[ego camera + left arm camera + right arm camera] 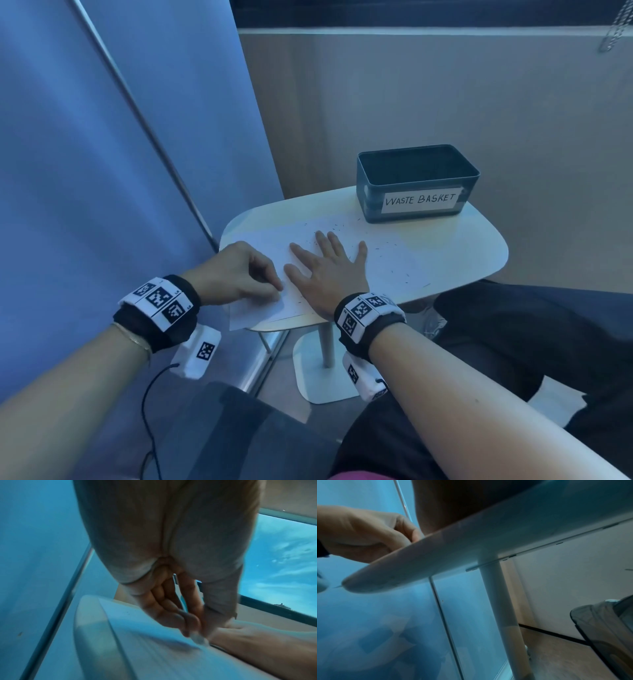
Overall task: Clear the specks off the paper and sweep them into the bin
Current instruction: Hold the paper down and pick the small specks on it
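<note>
Two bare forearms reach forward from the bottom of the head view, each wearing a black wristband with square black-and-white markers. The left hand [236,270] sits at the near left part of a white sheet of paper [260,246], its fingers curled and its fingertips [197,638] pinching the sheet near its front edge; in the left wrist view the paper looks slightly lifted there, though that picture is blurred. Just beside it, the right hand [329,270] lies flat on the paper with its palm down and its fingers straight and spread, holding nothing.

The paper rests on a small white table [479,246] with rounded corners, and its near left corner hangs past the table's front edge. The right wrist view looks up at the underside of the table and its single white leg [498,601].

Many tiny dark specks [387,246] are scattered over the paper and tabletop, mostly beyond and to the right of the right hand, reaching to the foot of the bin.

Farthest away, at the back right of the table, stands a dark rectangular bin [416,183], open at the top, with a white label reading "WASTE BASKET". Behind the table is a beige wall [445,96], and a blue panel [85,154] stands to the left.
</note>
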